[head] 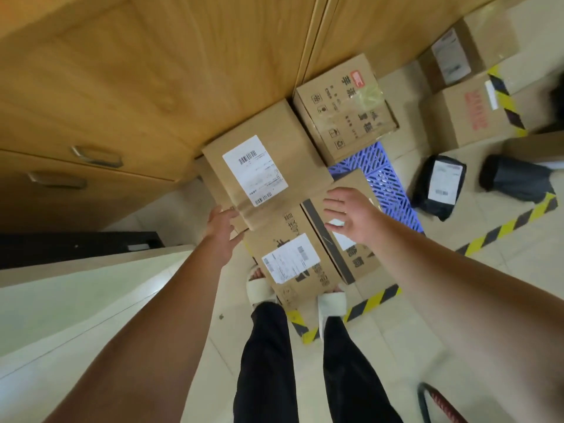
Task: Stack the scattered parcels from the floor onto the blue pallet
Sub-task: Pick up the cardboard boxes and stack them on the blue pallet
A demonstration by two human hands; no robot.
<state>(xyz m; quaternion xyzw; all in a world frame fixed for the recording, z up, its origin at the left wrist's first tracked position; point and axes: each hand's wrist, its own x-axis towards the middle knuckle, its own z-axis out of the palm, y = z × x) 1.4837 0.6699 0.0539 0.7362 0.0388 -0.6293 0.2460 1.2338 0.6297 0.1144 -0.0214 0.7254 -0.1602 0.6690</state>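
Cardboard covers most of the pallet (386, 181); only a blue strip of it shows past the boxes. Our left hand (224, 228) lies with straight fingers against the near corner of the top box (268, 166). Our right hand (348, 216) hangs spread, holding nothing, over the side box (351, 254). We judge the top box set down but not squared: it sits skewed on the lower box (293, 264) and seems to overhang it toward the cabinet (137, 87). If we let go like this, a nudge could slide it off on that side, or it could tip when more weight lands on it. The lower box reaches out over our slippers (259, 288), so anything that slips would come down on our toes. Two black bags (439, 187) and more boxes (470, 114) lie on the floor to the right, well apart from us. The bags look soft and slick, and on an uneven top they would likely slump off.
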